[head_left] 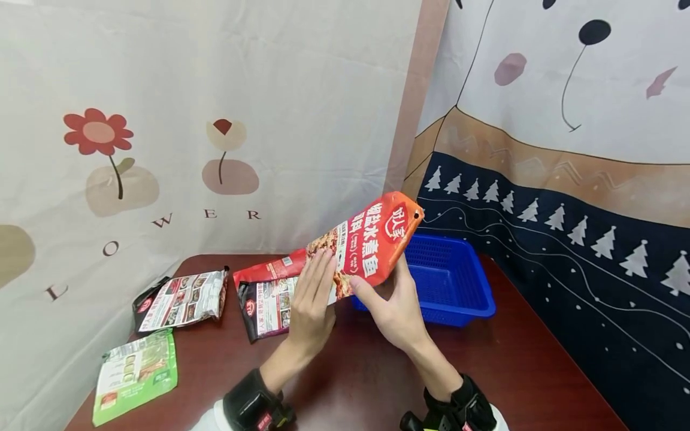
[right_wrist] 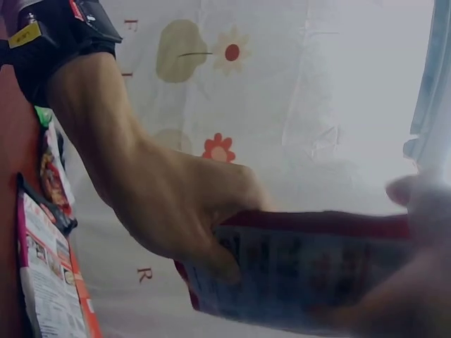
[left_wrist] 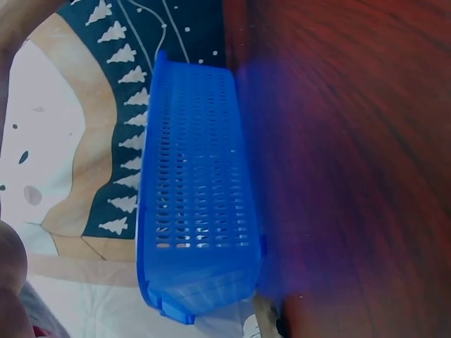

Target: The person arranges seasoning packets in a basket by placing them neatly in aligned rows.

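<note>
I have both hands on the orange-red packet at the centre of the head view: the left hand pinches its lower-left end, and the right hand grips its lower-right edge, thumb on the front. The packet's long axis slants from lower left to upper right, so its orange end points towards the blue basket, right of centre; I cannot tell the gap between them. The right hand is nearer the basket and hides part of its left side. The tabletop gives me room at lower centre, and its right edge runs diagonally past the basket. Left of the hands lie a red packet and a black-edged packet; farther left, a silver-and-black packet and a green packet.
</note>
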The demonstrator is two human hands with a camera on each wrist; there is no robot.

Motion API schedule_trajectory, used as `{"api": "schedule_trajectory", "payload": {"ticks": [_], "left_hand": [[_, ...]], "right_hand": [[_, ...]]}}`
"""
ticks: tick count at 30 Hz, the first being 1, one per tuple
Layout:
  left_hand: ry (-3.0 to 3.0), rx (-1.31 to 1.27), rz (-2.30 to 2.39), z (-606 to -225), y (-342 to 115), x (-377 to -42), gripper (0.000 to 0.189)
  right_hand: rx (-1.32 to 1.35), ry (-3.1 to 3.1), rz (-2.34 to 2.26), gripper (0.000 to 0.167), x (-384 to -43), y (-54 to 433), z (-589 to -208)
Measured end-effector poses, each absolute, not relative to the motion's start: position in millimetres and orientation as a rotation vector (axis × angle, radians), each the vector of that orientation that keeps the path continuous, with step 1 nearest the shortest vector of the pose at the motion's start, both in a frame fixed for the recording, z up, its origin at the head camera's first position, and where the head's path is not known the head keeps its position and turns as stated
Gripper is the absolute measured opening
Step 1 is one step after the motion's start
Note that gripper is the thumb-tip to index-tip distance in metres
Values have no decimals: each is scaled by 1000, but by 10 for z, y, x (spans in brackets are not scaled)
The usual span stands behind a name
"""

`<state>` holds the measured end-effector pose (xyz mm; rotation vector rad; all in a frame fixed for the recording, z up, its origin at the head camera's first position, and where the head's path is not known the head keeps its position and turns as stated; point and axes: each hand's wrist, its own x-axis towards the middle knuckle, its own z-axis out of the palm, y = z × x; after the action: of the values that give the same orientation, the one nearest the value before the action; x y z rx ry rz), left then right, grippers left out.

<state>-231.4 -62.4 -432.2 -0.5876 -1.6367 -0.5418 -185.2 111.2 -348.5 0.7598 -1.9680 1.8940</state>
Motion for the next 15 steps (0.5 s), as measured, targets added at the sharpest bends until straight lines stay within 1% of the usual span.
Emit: {"api": "schedule_trajectory", "payload": {"ticks": [6,15], "left_hand": [[-1600,-586,-377,-4368,-543,-2331,52],[-1579,-565,-253,-4435,-476,-2317,44]], "right_hand": [[590,-1913,1916,56,-1831,1084,-3506],[354,-1877,1998,38,-1820,1042,-3512]]}}
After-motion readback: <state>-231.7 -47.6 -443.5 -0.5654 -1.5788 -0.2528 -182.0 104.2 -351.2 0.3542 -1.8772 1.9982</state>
